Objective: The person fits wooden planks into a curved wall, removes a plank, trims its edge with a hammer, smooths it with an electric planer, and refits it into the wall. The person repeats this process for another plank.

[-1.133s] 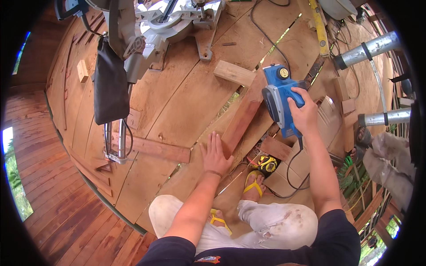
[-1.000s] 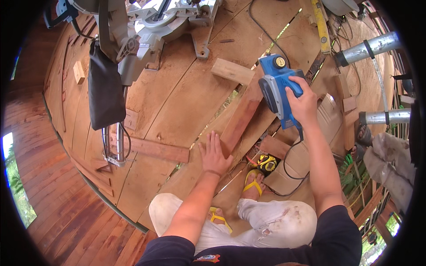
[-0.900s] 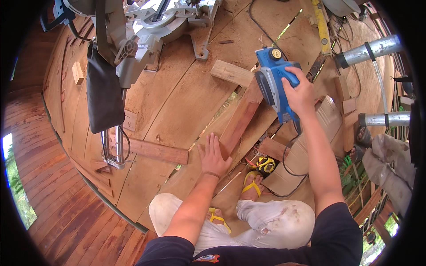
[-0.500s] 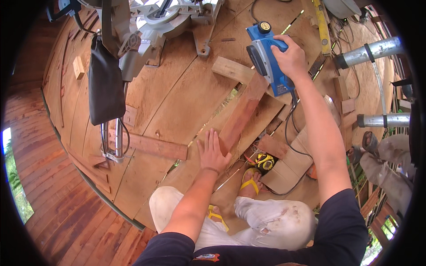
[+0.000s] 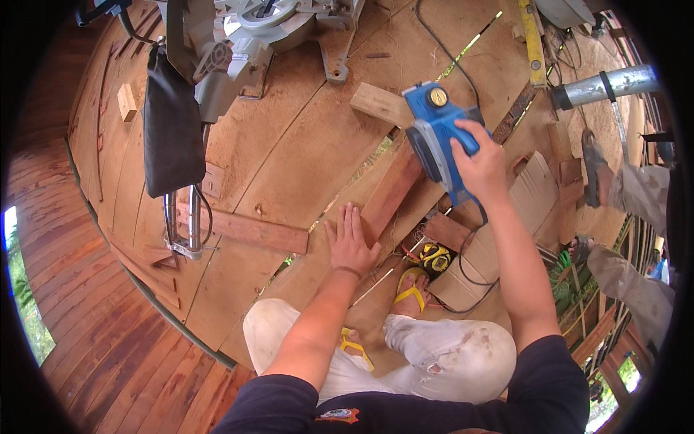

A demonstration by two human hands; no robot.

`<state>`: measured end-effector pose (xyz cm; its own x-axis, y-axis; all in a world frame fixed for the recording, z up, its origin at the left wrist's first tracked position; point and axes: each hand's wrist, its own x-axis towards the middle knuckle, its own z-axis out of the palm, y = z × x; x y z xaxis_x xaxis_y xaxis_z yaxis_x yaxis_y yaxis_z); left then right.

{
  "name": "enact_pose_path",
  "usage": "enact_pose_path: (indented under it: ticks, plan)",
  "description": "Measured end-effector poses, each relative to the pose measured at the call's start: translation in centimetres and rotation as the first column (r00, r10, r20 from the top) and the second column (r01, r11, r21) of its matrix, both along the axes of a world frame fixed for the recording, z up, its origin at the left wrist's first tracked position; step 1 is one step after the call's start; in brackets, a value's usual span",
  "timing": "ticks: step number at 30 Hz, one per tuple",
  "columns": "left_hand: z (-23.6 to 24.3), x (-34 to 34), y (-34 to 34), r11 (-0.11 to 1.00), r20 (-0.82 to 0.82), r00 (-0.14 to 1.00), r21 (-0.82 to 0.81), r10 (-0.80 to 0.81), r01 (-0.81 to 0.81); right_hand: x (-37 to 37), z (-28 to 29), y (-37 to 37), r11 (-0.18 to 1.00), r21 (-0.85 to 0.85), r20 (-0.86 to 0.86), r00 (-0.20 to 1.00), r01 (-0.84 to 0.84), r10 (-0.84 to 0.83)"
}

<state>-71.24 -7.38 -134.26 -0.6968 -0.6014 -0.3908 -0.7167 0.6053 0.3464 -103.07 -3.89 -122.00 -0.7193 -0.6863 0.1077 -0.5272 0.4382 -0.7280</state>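
My right hand [image 5: 478, 163] is closed round the handle of a blue electric hand planer [image 5: 442, 116], which sits over the far end of a reddish wooden board [image 5: 394, 189]. Whether its base touches the wood cannot be told. My left hand [image 5: 352, 242] lies against the board's near end, fingers stretched out and pressed flat, holding nothing. Under the board's far end a paler wooden block [image 5: 379, 105] lies crosswise. The planer's black cord [image 5: 463, 254] hangs behind its rear and loops over the floor.
A mitre saw [image 5: 271, 29] with a black dust bag [image 5: 173, 130] stands at the upper left. A red-brown plank [image 5: 249, 230] lies below it. Near my foot are a yellow-black tape measure [image 5: 435, 257] and cardboard [image 5: 473, 264]. A yellow level [image 5: 533, 50], metal pipe [image 5: 607, 87] and another person's legs [image 5: 640, 195] are at right.
The planer and my right hand have moved slightly right and nearer to me. My left hand stays at the board's near end. The other person's foot and leg have come further into view at right.
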Motion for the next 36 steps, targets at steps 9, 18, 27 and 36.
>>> enact_pose_path:
  ticks: [9,18,27,36]
  plan:
    - [-0.3,-0.1,0.0,1.000,0.004,1.000,-0.018,0.002,-0.001,-3.2,0.2,-6.1,0.998,0.066,0.030,0.999,0.021,-0.024]
    - [0.1,-0.3,-0.2,1.000,0.015,1.000,-0.014,0.002,-0.002,4.1,0.7,4.4,0.998,0.058,0.096,0.995,-0.016,0.010]
    - [0.0,-0.3,0.1,0.999,0.022,1.000,-0.034,-0.006,0.007,0.8,-0.1,-3.6,0.999,0.017,0.025,0.999,-0.043,0.042]
    - [0.1,-0.3,-0.1,0.999,0.023,1.000,-0.031,-0.008,0.009,1.6,0.7,-0.2,0.999,0.026,0.006,1.000,0.030,-0.030]
